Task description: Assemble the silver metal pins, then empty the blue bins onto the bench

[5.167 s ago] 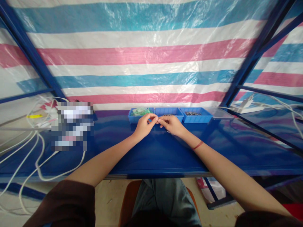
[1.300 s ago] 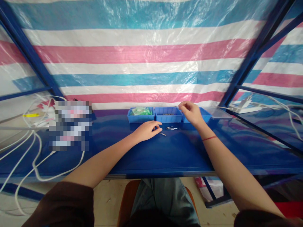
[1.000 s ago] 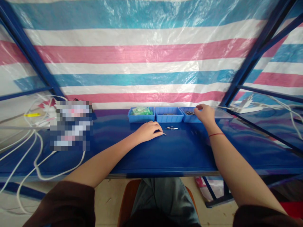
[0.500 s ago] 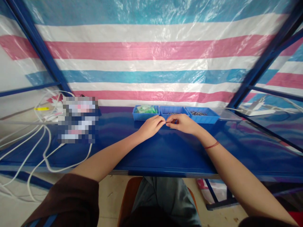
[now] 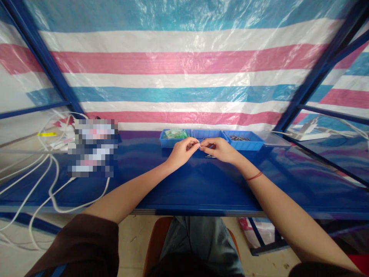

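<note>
My left hand [image 5: 184, 151] and my right hand [image 5: 216, 149] meet fingertip to fingertip over the blue table, in front of the bins. Both are closed in a pinch; whatever lies between the fingertips is too small to make out. Behind my left hand stands a blue bin [image 5: 165, 144] with green and clear items. The middle blue bin [image 5: 207, 134] is partly hidden by my hands. To its right, another blue bin [image 5: 248, 145] holds small metal parts [image 5: 240, 138]. A thin metal piece [image 5: 210, 156] lies on the table beneath my right hand.
At the left of the blue table [image 5: 184, 192] are a blurred-out patch [image 5: 93, 148], white cables [image 5: 54, 188] and a yellow item [image 5: 47, 134]. A clear sheet [image 5: 276, 139] lies right of the bins. Blue frame posts [image 5: 311, 73] flank the striped sheeting [image 5: 184, 61].
My fingers have shifted slightly, with the left ones curled differently. The thin metal piece under my right hand shows more clearly. The whole view has moved a little to the left.
</note>
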`<act>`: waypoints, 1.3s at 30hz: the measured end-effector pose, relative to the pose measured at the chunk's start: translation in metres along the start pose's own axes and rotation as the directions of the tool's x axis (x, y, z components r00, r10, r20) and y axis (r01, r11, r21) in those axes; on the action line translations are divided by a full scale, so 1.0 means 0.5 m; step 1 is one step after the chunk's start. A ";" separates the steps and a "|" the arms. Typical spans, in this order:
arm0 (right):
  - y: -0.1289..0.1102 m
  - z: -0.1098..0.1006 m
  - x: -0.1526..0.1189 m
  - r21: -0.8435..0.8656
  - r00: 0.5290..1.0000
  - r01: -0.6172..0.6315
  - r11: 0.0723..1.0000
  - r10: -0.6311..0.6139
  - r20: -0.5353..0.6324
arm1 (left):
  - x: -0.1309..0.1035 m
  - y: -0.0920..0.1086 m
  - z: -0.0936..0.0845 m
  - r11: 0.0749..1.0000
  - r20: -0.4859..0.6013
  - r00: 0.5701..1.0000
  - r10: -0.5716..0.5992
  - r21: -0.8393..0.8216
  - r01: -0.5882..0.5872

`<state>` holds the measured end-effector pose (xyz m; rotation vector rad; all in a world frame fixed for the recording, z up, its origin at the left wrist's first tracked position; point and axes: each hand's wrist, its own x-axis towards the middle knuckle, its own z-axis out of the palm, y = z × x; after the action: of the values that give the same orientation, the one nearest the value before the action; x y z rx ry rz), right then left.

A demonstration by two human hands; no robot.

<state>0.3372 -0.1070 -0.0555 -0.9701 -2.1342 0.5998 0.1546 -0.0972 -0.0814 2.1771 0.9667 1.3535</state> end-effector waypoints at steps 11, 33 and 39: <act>0.002 -0.001 0.001 0.018 1.000 0.000 1.000 0.000 0.024 | -0.001 0.009 -0.003 0.999 0.004 0.999 0.032 0.005 -0.032; -0.012 -0.033 -0.002 -0.273 0.951 0.043 0.961 -0.123 -0.283 | 0.003 -0.016 0.003 0.999 0.024 1.000 -0.006 0.050 0.005; 0.082 -0.133 -0.025 -0.396 0.757 -0.346 0.850 0.004 -0.654 | -0.009 -0.012 0.002 0.943 0.319 0.930 0.182 0.210 -0.257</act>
<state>0.4123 -0.0839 -0.0444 -1.4327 -1.5852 -0.2279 0.1520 -0.0965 -0.0886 2.6540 0.8296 0.9931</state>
